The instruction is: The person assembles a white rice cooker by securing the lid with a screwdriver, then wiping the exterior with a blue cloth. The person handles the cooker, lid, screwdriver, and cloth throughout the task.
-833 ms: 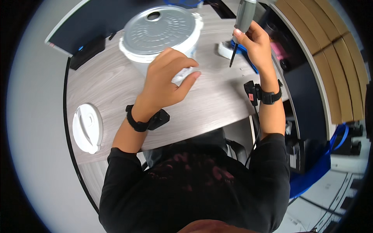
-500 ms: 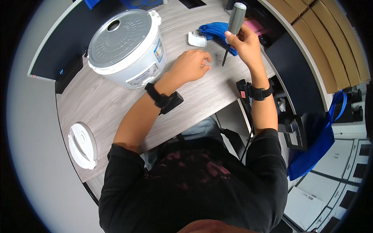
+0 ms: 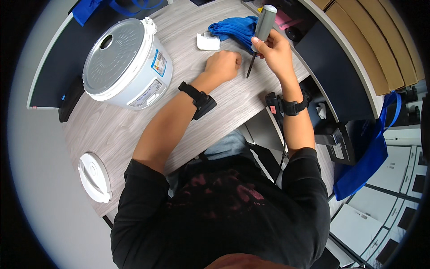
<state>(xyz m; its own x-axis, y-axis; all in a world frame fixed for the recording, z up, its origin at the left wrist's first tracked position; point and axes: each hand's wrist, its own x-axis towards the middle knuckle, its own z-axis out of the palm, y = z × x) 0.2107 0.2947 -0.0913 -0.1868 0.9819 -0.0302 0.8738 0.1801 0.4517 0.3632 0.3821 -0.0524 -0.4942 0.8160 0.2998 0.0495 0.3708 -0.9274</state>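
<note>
A screwdriver (image 3: 265, 23) with a grey handle and a dark shaft is in my right hand (image 3: 275, 54), its tip slanting down toward the desk. My left hand (image 3: 223, 65) is closed with the fingers curled under, just left of the screwdriver's tip; anything inside it is hidden. Beyond the left hand lie a small white plastic piece (image 3: 208, 42) and a bunched blue cloth (image 3: 235, 30). To the left stands a white round appliance body (image 3: 134, 71) with a grey perforated top, tipped-looking through the wide lens.
A white oval lid with a handle (image 3: 95, 177) lies at the desk's left edge. Dark partitions (image 3: 342, 71) border the desk. Cardboard boxes (image 3: 371, 45) stand at the right, above a blue bag (image 3: 365, 166). A shelf nook holds a black box (image 3: 340, 148).
The view has turned a little, so the desk things appear shifted left. My left hand has moved right over the desk, closer to the screwdriver's tip, and its fingers are curled tighter.
</note>
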